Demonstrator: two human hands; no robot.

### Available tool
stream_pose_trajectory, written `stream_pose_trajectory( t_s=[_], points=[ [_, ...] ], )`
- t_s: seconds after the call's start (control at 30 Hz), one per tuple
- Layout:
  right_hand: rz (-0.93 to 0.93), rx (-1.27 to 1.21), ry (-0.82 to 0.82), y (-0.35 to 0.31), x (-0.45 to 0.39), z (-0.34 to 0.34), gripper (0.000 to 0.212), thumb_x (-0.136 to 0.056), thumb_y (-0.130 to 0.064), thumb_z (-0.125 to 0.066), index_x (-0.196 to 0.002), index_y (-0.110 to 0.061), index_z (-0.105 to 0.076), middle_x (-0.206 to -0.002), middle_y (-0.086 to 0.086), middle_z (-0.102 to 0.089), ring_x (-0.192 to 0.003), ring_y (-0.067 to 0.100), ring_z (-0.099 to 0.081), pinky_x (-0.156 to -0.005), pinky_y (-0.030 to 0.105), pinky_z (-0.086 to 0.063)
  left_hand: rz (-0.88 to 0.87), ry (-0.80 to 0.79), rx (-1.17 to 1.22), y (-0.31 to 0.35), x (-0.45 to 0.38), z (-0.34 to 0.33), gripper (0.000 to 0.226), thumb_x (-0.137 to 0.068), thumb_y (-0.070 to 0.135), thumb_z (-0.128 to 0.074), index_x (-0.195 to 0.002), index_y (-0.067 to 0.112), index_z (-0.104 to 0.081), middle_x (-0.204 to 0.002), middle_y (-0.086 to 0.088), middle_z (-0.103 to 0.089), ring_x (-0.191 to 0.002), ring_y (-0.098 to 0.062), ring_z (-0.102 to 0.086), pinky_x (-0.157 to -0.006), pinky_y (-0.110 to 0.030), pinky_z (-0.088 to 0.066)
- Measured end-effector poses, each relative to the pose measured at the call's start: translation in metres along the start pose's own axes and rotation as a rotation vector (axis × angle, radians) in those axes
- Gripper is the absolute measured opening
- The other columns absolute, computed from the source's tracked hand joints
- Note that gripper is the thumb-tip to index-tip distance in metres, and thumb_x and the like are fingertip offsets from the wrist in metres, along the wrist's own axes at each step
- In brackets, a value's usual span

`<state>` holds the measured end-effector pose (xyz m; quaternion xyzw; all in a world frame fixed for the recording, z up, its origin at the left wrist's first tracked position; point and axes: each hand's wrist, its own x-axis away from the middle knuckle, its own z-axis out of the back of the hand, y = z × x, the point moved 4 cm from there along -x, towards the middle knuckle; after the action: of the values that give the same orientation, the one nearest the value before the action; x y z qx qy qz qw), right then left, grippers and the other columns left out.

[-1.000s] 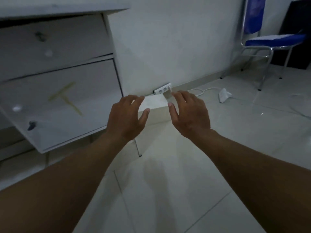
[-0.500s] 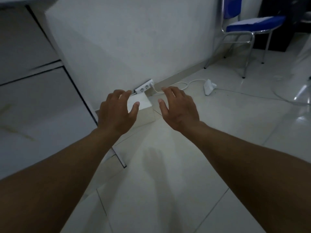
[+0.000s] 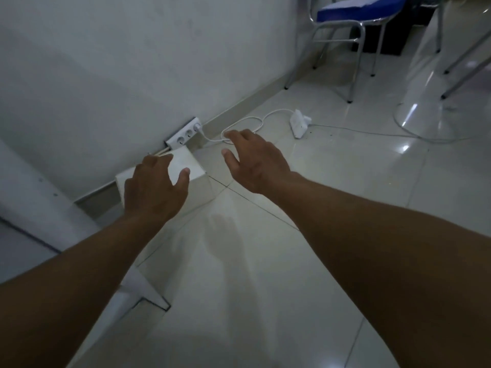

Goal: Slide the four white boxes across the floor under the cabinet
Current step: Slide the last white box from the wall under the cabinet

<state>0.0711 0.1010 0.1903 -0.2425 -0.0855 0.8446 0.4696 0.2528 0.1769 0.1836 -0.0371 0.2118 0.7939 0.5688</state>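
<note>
Tiles of glossy pale floor (image 3: 239,274) run ahead of my hands. My left hand (image 3: 154,192) rests spread on the small white cardboard box (image 3: 186,168), thumb on top, gripping nothing; my right hand (image 3: 255,160) hovers open beside it. Box sits against the wall. Next I judge a leftward push toward the white cabinet (image 3: 24,203). Beyond the box lies a white plastic power strip (image 3: 183,135).

Right hand leaves the white box while the view swings away from the cabinet drawers.

The right hand (image 3: 256,162), earlier on the white box (image 3: 186,166), now hovers apart from it at its 3 o'clock, fingers spread over the floor. The left hand (image 3: 155,185) now sits alone on the box top. The cabinet (image 3: 32,203) drawer fronts have slid out of view toward 9 o'clock.
</note>
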Motion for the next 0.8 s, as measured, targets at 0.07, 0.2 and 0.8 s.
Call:
stream_pose_trajectory(
  t_s=[0.07, 0.2, 0.8],
  points=[
    [-0.001, 0.002, -0.022, 0.006, -0.014, -0.013, 0.043, -0.101, -0.038, -0.040, -0.141, -0.019, -0.043, -0.136, 0.008, -0.052, -0.118, 0.028, -0.051, -0.095, 0.044, -0.043, 0.019, -0.008, 0.015, -0.002, -0.014, -0.010, 0.054, -0.094, 0.046, -0.050, -0.136, 0.012, -0.050, -0.137, -0.015, -0.050, -0.123, -0.036, -0.047, -0.098, -0.048, -0.038],
    [-0.022, -0.036, -0.003, 0.019, -0.045, -0.050, 0.042, -0.101, -0.038, -0.040, -0.140, -0.020, -0.044, -0.137, 0.007, -0.051, -0.120, 0.029, -0.050, -0.096, 0.044, -0.042, 0.038, 0.006, 0.017, -0.010, -0.044, -0.036, 0.054, -0.094, 0.047, -0.049, -0.137, 0.014, -0.051, -0.138, -0.013, -0.050, -0.123, -0.034, -0.048, -0.098, -0.047, -0.038],
    [0.079, -0.206, -0.160, 0.037, -0.227, -0.280, 0.047, -0.100, -0.039, -0.043, -0.140, -0.015, -0.044, -0.141, 0.012, -0.048, -0.120, 0.030, -0.050, -0.097, 0.042, -0.043, 0.445, 0.074, -0.064, -0.161, -0.181, -0.183, 0.054, -0.094, 0.045, -0.052, -0.136, 0.011, -0.052, -0.139, -0.016, -0.051, -0.127, -0.035, -0.046, -0.104, -0.050, -0.038]
  ],
)
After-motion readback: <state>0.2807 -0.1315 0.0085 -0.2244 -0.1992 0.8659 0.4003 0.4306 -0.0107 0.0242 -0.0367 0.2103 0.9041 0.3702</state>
